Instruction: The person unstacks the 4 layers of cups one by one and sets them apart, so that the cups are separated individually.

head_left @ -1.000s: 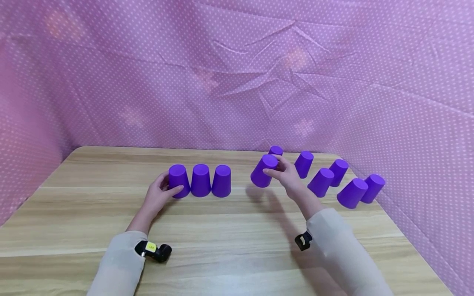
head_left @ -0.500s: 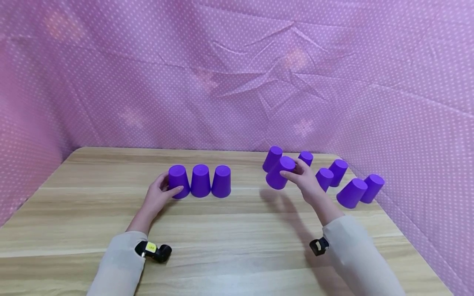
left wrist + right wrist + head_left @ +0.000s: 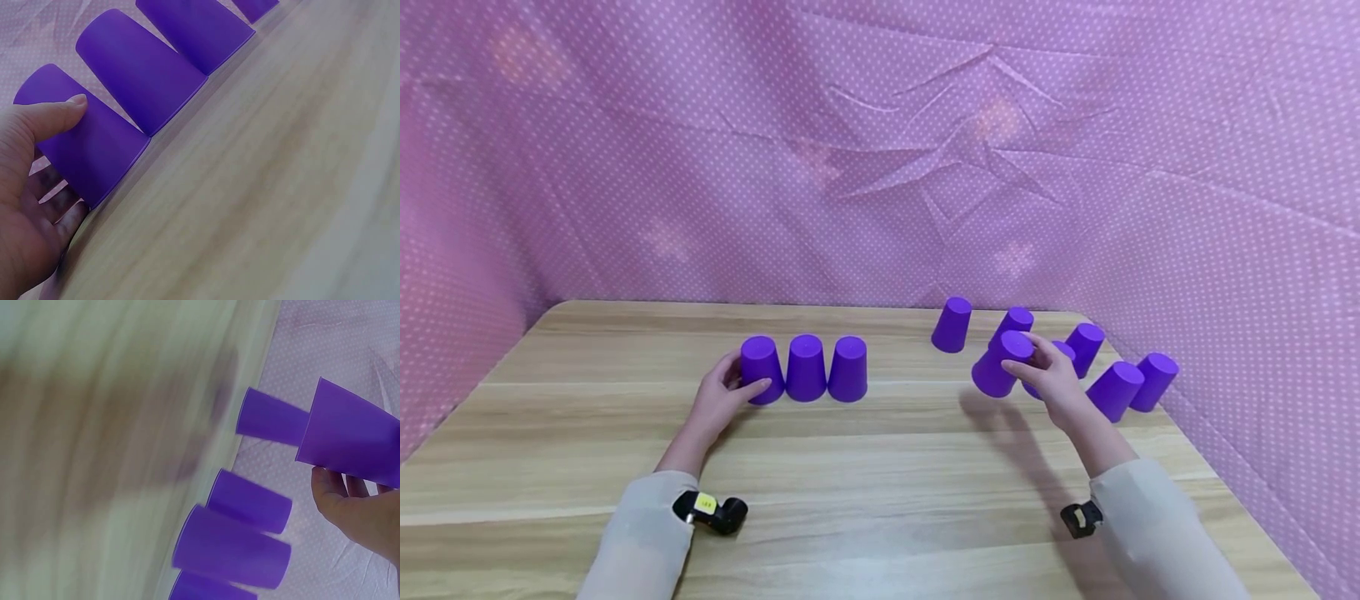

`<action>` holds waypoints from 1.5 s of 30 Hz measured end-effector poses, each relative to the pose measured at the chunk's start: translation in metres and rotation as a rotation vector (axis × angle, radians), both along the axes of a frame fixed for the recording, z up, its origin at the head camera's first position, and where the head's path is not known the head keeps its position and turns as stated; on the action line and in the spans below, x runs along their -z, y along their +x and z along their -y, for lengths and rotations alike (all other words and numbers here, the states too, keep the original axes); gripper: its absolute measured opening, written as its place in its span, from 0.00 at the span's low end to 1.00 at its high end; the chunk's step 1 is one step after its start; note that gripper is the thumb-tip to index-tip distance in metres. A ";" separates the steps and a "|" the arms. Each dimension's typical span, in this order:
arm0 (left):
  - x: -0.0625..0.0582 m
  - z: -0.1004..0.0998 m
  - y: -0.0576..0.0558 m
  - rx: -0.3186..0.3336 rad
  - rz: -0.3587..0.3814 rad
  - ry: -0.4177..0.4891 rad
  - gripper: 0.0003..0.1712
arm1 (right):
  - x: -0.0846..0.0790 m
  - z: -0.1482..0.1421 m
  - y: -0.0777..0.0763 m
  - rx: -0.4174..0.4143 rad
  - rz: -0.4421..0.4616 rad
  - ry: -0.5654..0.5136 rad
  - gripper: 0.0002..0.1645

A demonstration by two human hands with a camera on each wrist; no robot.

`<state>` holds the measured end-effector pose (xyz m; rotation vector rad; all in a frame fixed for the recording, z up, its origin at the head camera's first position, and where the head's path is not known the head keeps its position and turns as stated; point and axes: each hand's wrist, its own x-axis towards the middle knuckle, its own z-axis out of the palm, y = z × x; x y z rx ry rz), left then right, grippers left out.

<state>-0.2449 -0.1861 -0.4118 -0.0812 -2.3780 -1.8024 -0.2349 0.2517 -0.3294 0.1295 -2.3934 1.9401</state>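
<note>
In the head view, three purple plastic cups stand upside down in a row left of centre. My left hand [image 3: 718, 398] grips the leftmost cup [image 3: 758, 362], thumb on its near side and fingers behind it; the left wrist view shows its rim on the table. Beside it are the middle cup [image 3: 807, 371] and the right-hand cup [image 3: 848, 371], standing close together. Further right, my right hand [image 3: 1054, 382] holds another inverted purple cup [image 3: 995, 373], tilted and raised, with its shadow on the tabletop below. In the right wrist view this cup [image 3: 350, 434] hides part of a cup behind.
Several more inverted purple cups stand at the right, among them a back cup [image 3: 952, 327] and a far-right cup [image 3: 1154, 383]. The wooden table [image 3: 850, 500] meets a pink dotted cloth [image 3: 880, 233] at back and side.
My right hand has carried its cup rightward and slightly nearer, toward the standing cups on the right; the back cup it had covered now shows fully. My left hand has stayed put.
</note>
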 end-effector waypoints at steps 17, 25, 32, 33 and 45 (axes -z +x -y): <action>0.000 0.003 0.002 -0.010 0.014 0.006 0.40 | 0.055 -0.072 -0.009 -0.007 -0.051 -0.088 0.30; 0.001 0.004 0.002 -0.010 0.021 -0.001 0.41 | 0.102 -0.125 -0.030 0.062 -0.053 -0.172 0.35; 0.001 0.004 0.001 -0.004 0.021 0.000 0.42 | 0.097 -0.144 -0.017 0.078 -0.053 -0.188 0.34; 0.001 0.004 0.000 -0.003 0.019 0.002 0.42 | 0.096 -0.146 -0.015 0.083 -0.054 -0.188 0.34; -0.001 0.001 0.000 -0.006 0.022 0.016 0.41 | 0.100 -0.186 0.003 0.099 -0.050 -0.214 0.35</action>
